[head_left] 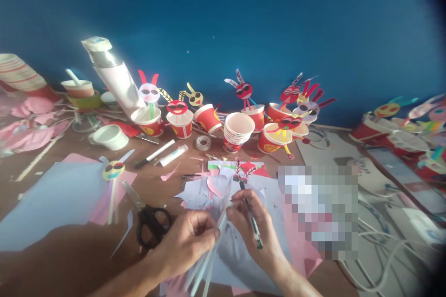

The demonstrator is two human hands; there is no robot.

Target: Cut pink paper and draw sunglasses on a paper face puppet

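At the lower centre of the frame, over a pale sheet (277,222) on the table (87,250), I see the pale straws (225,217) slanting down toward the bottom edge. The left hand (191,236) has its grip pinching them between thumb and forefinger; how many are truly caught I cannot tell. The right hand (256,227) has the pen (251,217) between its fingers, tip pointing up the frame, with the thumb and forefinger together at the straws' upper end.

I judge the straws very light, smooth and a little springy, apt to roll or slip, and easily flattened; a soft pinch at mid-length should serve. The pen looks stiff and light, best held on the barrel near its tip.

Counting, I get one pen in hand, at least three straw ends, and one pair of scissors (146,216) left of the hands. Farther up are one black-capped marker (158,151), one white tube (174,156), one tape roll (208,147), one white mug (111,137), one flask (120,86), one central cup stack (237,141) and at least seven paper faces (149,93) rising from cups. The right-edge group is too blurred to count.
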